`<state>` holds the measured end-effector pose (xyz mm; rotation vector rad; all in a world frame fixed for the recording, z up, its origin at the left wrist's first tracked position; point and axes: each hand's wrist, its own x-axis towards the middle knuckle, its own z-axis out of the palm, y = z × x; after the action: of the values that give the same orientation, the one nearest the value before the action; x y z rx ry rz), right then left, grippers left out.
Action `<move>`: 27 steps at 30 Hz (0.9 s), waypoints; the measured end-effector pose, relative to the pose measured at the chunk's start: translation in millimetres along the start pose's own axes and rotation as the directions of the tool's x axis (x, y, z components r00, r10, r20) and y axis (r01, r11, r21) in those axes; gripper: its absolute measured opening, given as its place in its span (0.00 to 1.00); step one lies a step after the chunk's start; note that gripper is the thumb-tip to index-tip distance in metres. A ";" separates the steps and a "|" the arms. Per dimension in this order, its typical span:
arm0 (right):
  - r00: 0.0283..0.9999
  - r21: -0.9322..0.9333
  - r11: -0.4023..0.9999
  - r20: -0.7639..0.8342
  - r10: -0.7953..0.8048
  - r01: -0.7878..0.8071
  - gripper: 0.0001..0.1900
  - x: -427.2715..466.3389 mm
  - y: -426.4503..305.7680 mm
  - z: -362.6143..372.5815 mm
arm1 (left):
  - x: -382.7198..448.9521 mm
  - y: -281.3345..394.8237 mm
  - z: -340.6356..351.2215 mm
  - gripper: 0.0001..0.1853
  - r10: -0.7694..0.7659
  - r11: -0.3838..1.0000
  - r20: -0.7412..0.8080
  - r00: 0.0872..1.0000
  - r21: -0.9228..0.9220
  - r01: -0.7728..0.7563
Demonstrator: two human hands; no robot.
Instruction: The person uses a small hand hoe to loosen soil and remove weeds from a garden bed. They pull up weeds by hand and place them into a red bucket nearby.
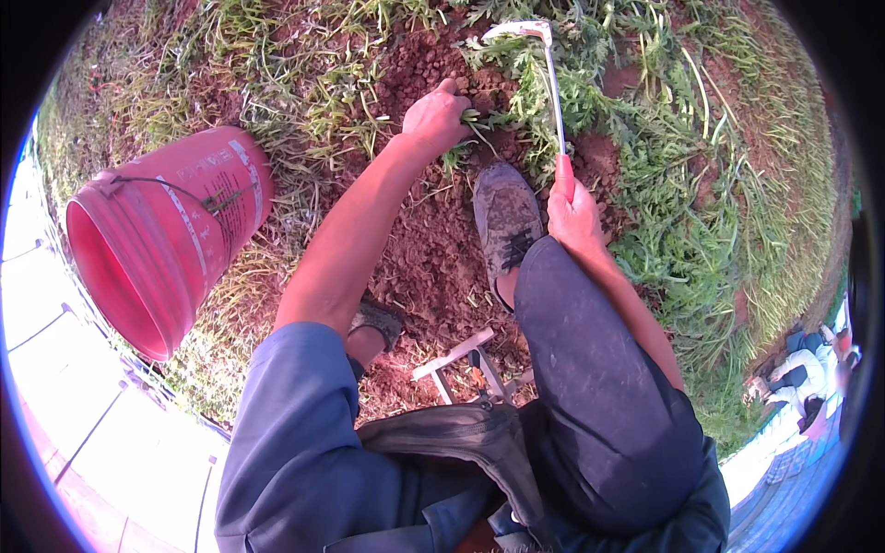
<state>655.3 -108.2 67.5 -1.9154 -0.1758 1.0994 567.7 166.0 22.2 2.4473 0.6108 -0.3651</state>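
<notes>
My left hand is low over the bare reddish soil, its fingers closed around a few short green stems. In my right hand is the red handle of a small sickle. Its pale metal shaft points away from me, and the hooked blade at the far end turns left over feathery leafy plants. The right hand rests beside my right knee, above the camouflage-patterned shoe. Crumbly soil lies between my feet.
A red plastic bucket bearing writing is at the left, its mouth toward the lower left. A small wooden frame stands between my legs, beside a dark bag. Uprooted greens spread along the right. Another person is at the far right.
</notes>
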 end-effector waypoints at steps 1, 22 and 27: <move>1.000 -0.029 0.999 -0.003 0.017 -0.017 0.08 0.0 0.4 -0.5 | -0.7 0.0 1.0 0.18 0.030 1.000 -0.011 1.000 0.001 -0.030; 0.998 -0.097 0.995 0.068 0.007 -0.001 0.08 -11.6 -6.7 7.9 | -135.5 -14.2 41.4 0.14 -0.254 0.942 -0.301 0.919 -0.293 0.164; 0.992 -0.165 0.982 0.073 0.104 -0.091 0.13 -10.9 -8.5 7.8 | -122.6 -17.7 33.9 0.14 -0.273 0.925 -0.304 0.913 -0.343 0.163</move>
<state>645.4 -103.8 79.0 -2.0417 -0.2242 1.2625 449.8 116.8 34.3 2.1513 1.0206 0.0824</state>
